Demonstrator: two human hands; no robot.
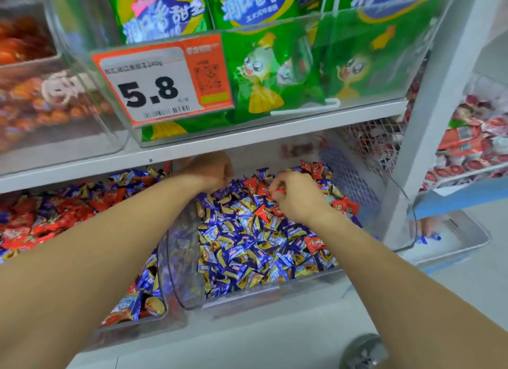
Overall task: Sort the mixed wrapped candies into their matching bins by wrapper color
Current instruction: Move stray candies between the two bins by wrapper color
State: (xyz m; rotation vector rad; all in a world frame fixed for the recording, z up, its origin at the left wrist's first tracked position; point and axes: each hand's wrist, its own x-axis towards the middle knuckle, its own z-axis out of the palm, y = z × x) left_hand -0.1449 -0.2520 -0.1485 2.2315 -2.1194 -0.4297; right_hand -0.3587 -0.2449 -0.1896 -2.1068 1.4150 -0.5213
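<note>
A clear plastic bin (275, 294) on the lower shelf holds mostly blue-wrapped candies (247, 247) with a few red-wrapped candies (314, 243) mixed in. To its left, a second clear bin (132, 324) holds mainly red candies (55, 217) with some blue ones. My right hand (297, 197) is over the back of the blue bin and pinches a red candy (279, 191). My left hand (210, 172) is curled at the bin's back left corner; whether it holds anything is hidden.
The shelf board above (247, 138) hangs low over both hands. On it stands a clear bin of green snack bags (275, 74) with a 5.8 price tag (162, 85). A white upright post (428, 127) and a wire mesh divider (354, 176) bound the right side.
</note>
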